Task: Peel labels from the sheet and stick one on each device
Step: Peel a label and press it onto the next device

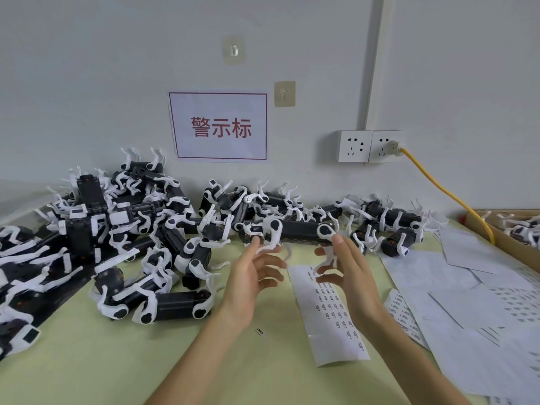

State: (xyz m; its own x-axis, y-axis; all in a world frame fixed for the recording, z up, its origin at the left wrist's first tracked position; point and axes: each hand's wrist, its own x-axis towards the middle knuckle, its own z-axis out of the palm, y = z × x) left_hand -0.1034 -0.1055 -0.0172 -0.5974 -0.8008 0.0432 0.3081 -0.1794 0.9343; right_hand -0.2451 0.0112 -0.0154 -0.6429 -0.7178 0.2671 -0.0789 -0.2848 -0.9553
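A black robot-dog device (295, 229) with white legs sits mid-table in front of a row of the same devices. My left hand (251, 279) is at its left end, thumb tip against a white front leg and fingers spread and blurred. My right hand (347, 273) is at its right end, thumb up by the white hip and fingers curled round the hanging rear leg. The label sheet (324, 311), a long white strip with columns of small black labels, lies on the green table (102, 361) below my hands. One loose label (260, 331) lies near my left wrist.
A big heap of devices (87, 244) fills the left and back of the table. More label sheets and backing papers (467, 302) spread over the right side. A cardboard box (511, 226) of devices stands far right. A yellow cable (438, 185) runs down from the wall socket (368, 146).
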